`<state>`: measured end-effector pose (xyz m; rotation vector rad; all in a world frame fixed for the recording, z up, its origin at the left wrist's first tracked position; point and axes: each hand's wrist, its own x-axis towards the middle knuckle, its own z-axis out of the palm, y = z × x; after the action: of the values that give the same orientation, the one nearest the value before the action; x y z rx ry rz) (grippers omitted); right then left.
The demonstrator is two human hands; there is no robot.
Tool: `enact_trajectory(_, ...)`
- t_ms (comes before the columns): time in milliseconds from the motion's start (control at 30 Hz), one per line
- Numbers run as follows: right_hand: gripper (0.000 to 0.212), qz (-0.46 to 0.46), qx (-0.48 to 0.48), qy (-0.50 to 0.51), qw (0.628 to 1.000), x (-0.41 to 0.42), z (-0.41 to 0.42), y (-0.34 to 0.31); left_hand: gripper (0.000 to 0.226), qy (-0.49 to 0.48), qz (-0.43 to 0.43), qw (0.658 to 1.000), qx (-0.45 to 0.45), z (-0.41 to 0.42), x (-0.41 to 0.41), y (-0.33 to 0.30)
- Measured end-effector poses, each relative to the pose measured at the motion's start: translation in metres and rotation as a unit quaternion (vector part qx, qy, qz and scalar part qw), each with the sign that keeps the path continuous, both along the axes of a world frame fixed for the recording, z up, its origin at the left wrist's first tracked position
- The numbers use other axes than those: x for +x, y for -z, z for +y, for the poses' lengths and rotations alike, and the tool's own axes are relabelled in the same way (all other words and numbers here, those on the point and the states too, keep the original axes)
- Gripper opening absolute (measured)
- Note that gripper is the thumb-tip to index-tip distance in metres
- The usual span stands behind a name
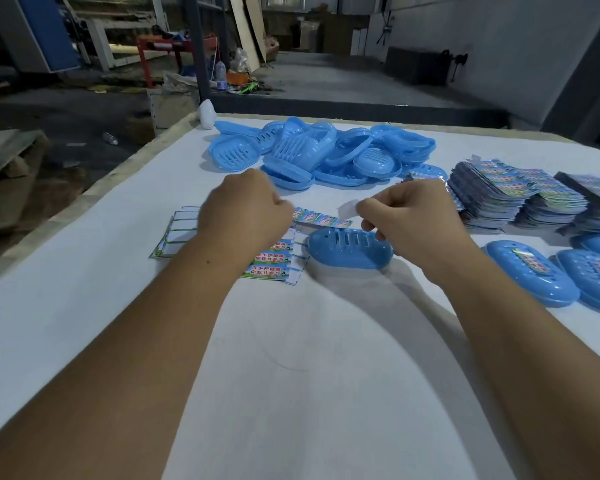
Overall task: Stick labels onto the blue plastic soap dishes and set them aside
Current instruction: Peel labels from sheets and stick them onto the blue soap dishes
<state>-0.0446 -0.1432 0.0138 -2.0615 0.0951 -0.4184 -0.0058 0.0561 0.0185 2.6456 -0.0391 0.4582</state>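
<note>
Apparently pinched label strip [321, 219] with left hand [246, 209], white backing [349, 207] with right hand [409, 216]; risked creasing, self-sticking.

A: Any legible txt?

B: Yes. Label sheet [270, 263] on the surface [118, 289], part under the left wrist. Red Chinese chars on two labels: "洗手护健康", then "你我共参与" below. Top label partly covered; only "健康" clear.

A: Other print?

B: Label strip [321, 219] between the hands, label stacks [520, 199] at right, labels on dishes [530, 263] at right: same colour scheme, chars too small/blurred to read. No nos., no brands legible.
</note>
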Motion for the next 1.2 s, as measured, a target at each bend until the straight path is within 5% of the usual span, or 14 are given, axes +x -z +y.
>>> enact_trajectory(100, 0.026, -0.026, -0.058, 0.016, 0.998, 0.0, 0.002, 0.003, 0.013, 0.141, 0.003, 0.972, -0.187, -0.027, -0.013, -0.001)
enact_trajectory(233, 0.018, -0.051, -0.081, 0.018, 0.995, -0.002, 0.002, 0.003, 0.018, 0.201, 0.044, 0.937, -0.283, -0.04, -0.02, 0.002)
enact_trajectory(867, 0.029, -0.079, -0.098, -0.078, 0.989, 0.0, 0.003, 0.003, 0.016, 0.166, 0.078, 0.926, -0.331, -0.031, -0.018, 0.002)
enact_trajectory(1033, 0.034, -0.062, -0.122, -0.012, 0.991, 0.006, -0.001, 0.008, 0.019, 0.136, 0.052, 0.935, -0.323, -0.03, -0.013, 0.004)
enact_trajectory(1200, 0.023, -0.03, -0.049, 0.021, 0.998, 0.007, -0.009, 0.005, 0.026, 0.128, 0.055, 0.937, -0.322, -0.032, -0.011, 0.004)
